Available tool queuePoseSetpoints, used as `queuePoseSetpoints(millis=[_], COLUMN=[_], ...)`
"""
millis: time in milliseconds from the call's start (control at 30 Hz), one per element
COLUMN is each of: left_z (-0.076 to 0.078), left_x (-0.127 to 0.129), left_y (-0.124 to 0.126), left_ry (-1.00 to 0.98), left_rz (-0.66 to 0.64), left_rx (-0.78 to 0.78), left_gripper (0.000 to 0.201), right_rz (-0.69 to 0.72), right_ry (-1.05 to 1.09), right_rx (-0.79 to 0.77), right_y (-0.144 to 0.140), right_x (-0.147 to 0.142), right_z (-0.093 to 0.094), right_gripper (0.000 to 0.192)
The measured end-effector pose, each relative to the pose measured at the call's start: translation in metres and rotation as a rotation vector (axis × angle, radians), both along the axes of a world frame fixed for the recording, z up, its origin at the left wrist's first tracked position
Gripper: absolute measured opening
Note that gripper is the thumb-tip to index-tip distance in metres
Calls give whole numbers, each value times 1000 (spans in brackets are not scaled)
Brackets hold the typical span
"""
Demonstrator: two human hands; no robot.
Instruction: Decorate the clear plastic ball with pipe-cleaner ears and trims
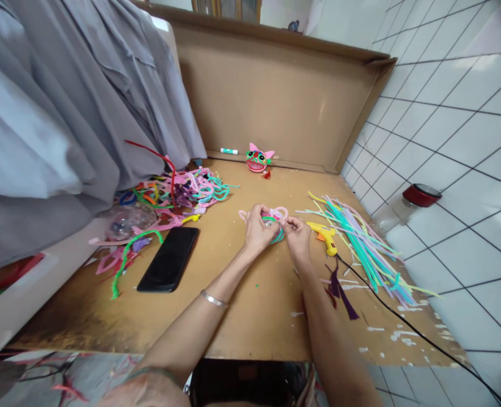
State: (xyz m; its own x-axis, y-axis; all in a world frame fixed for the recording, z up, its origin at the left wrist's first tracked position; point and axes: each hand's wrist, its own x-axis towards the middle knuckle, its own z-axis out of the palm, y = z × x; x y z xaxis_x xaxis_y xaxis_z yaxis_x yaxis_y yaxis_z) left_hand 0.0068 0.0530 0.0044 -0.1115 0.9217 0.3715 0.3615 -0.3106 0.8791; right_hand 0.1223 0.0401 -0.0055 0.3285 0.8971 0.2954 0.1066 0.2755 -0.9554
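Note:
Over the middle of the table, my left hand (259,229) and my right hand (297,237) are both closed, fingers pinched on one small craft piece made of pipe cleaners (278,235). Teal coils form its lower part, and green and pink loops show above. The fingers cover much of it. Just right of my right hand lies a yellow hot glue gun (327,236) with a black cord. At the back stands a small finished-looking animal head (257,158) with pink ears, big eyes and a red mouth.
Loose pastel pipe cleaners (361,243) lie at the right, near a red-lidded jar (407,206). A black phone (168,260) and a tangled pile of pipe cleaners (191,189) are at left. Purple tassels (342,291) lie nearer me. A marker (229,151) rests by the cardboard wall (271,90).

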Motion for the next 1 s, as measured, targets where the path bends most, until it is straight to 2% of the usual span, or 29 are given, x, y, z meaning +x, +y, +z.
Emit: queuePoseSetpoints(millis=[200, 533, 767, 1000], left_z=[0, 4, 3, -2], left_x=[0, -2, -2, 1], left_y=[5, 3, -1, -10], left_ry=[7, 23, 109, 149], left_rz=[2, -30, -77, -146], left_rx=[-9, -38, 60, 187], left_gripper=[34, 33, 26, 24], right_rz=[4, 4, -20, 5], right_ry=[-70, -205, -291, -175], right_rx=[10, 48, 17, 1], right_y=[-3, -6, 0, 1], right_x=[2, 5, 14, 17], right_z=[4, 10, 1, 3], right_gripper=[26, 18, 13, 16])
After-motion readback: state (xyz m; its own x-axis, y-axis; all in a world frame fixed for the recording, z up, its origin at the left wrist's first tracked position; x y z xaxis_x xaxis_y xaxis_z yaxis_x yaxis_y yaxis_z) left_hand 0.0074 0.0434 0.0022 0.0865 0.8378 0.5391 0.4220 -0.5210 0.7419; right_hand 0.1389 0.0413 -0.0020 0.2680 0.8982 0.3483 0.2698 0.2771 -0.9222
